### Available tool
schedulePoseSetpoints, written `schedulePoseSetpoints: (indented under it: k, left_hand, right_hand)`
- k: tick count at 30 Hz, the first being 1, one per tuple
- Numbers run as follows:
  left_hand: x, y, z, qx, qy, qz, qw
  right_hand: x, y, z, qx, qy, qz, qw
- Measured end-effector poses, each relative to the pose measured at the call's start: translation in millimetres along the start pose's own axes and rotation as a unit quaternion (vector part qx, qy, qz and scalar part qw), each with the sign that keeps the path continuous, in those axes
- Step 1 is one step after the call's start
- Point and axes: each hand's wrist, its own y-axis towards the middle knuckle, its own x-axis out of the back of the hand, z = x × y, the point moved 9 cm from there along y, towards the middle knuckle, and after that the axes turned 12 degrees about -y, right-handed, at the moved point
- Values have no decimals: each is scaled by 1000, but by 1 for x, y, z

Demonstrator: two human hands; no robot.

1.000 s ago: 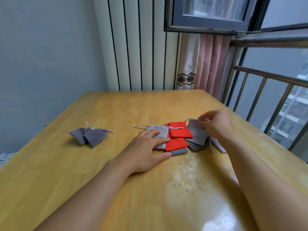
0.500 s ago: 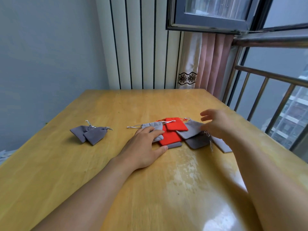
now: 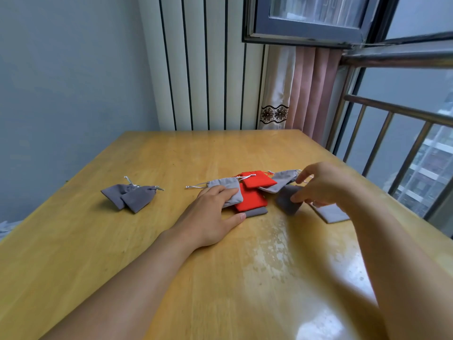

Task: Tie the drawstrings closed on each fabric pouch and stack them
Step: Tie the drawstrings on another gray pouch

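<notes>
left hand (image 3: 208, 215) on pouches (image 3: 247, 192), right hand (image 3: 326, 185) perhaps pinching one

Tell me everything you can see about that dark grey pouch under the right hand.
The dark grey pouch looks like soft, velvety fabric, darker than the pale grey ones beside it. It is partly lifted and tilted off the table, its lower corner near the wood. The right hand pinches its upper edge with thumb and fingers, hiding its mouth and drawstring. It sits right of the red pouches; motion blur hides finer detail.
</notes>
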Motion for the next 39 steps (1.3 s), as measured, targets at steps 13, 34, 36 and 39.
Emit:
schedulePoseSetpoints:
  k: [13,34,36,39]
  left_hand:
    - [18,5,-15,43,-423,-71,902]
    - [25,-3,4,120,-504,-84,851]
    - [28,-4,6,122,-500,-93,853]
    - [33,-6,11,145,-554,-115,811]
  right_hand:
    - [-2,-34,74,284,431,76,853]
    - [-42,-7,62,202,405,106,885]
    - [-42,-6,61,197,418,108,880]
    - [-42,-4,58,184,433,110,876]
